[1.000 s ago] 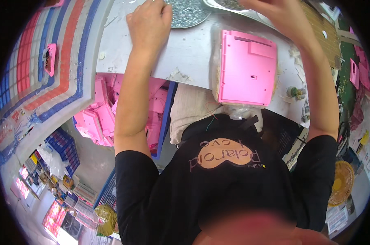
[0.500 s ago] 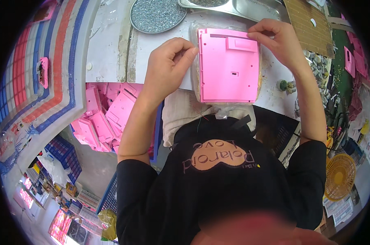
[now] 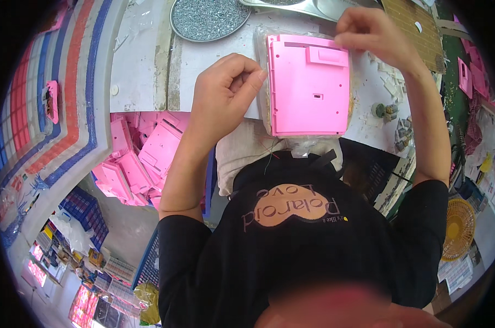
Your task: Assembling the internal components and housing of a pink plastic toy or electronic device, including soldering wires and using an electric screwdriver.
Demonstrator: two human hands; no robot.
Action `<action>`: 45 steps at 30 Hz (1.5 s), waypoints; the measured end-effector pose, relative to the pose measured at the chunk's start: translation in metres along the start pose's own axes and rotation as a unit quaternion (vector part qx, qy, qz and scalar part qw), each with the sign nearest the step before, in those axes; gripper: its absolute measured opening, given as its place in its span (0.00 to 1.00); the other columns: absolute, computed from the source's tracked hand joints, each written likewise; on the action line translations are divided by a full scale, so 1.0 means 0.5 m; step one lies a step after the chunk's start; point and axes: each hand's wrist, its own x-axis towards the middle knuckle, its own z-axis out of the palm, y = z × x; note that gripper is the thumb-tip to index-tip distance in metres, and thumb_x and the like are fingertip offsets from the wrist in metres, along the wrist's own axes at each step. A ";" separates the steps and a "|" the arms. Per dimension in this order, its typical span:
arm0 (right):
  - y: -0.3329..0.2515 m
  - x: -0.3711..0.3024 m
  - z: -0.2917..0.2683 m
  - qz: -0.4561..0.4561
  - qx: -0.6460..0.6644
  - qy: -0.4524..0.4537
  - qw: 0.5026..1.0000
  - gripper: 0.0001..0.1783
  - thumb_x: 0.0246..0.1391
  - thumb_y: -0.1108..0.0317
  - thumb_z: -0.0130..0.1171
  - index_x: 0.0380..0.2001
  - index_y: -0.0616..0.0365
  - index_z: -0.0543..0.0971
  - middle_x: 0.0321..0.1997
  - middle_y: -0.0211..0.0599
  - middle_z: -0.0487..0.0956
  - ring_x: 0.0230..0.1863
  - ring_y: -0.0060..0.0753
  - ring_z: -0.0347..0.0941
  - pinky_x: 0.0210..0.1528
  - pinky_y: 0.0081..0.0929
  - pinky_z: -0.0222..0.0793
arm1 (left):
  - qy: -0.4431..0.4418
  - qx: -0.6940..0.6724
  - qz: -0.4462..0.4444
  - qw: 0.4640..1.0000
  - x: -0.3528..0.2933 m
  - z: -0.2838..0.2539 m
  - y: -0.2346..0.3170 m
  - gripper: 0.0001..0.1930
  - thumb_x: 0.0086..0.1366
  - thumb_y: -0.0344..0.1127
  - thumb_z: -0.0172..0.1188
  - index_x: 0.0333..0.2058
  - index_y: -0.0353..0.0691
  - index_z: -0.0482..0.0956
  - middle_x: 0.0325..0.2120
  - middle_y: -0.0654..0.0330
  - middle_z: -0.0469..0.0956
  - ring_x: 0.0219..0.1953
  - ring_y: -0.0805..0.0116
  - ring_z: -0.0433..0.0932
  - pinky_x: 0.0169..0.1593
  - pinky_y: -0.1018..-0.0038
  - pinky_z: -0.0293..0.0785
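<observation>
A flat pink plastic housing lies on a padded bundle wrapped in clear plastic, at the near edge of the white table. It has a raised block near its far edge and a small slot in the middle. My left hand is closed, with thumb and forefinger tips pressed together right by the housing's left edge. Whatever its curled fingers hold is hidden. Over the far right corner of the housing, my right hand has its fingers curled in and its thumb near the rim; anything pinched there is too small to make out.
A round tray of small metal screws and a metal tray stand at the back. Many pink housings fill a blue crate at left. Small metal parts and a green-topped piece lie at right; a yellow basket is lower right.
My right hand has lifted up and to the right, slightly off the housing's far right corner. My left hand stays beside the left edge, and the housing remains on the bundle.
</observation>
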 end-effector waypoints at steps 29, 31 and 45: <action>0.042 -0.183 0.149 -0.164 -0.005 0.208 0.964 0.07 0.55 0.78 0.66 0.38 0.65 0.82 0.33 0.38 0.81 0.32 0.29 0.77 0.38 0.23 0.74 | 0.008 0.272 0.125 0.954 0.062 0.039 0.001 0.11 0.70 0.38 0.59 0.34 0.36 0.81 0.28 0.52 0.79 0.31 0.50 0.78 0.36 0.64 0.75; 0.048 -0.184 0.151 -0.171 -0.006 0.215 0.961 0.07 0.55 0.78 0.66 0.38 0.65 0.82 0.33 0.38 0.81 0.32 0.29 0.77 0.37 0.23 0.73 | -0.015 0.309 0.121 0.943 0.071 0.037 0.005 0.12 0.70 0.40 0.59 0.34 0.37 0.81 0.28 0.52 0.80 0.32 0.47 0.79 0.37 0.60 0.75; 0.050 -0.165 0.158 -0.243 -0.150 0.214 0.934 0.05 0.53 0.73 0.68 0.34 0.58 0.83 0.33 0.36 0.80 0.33 0.39 0.77 0.34 0.31 0.74 | 0.152 0.449 0.083 0.877 0.176 -0.080 -0.019 0.09 0.59 0.36 0.65 0.30 0.35 0.80 0.29 0.47 0.78 0.37 0.44 0.78 0.44 0.54 0.72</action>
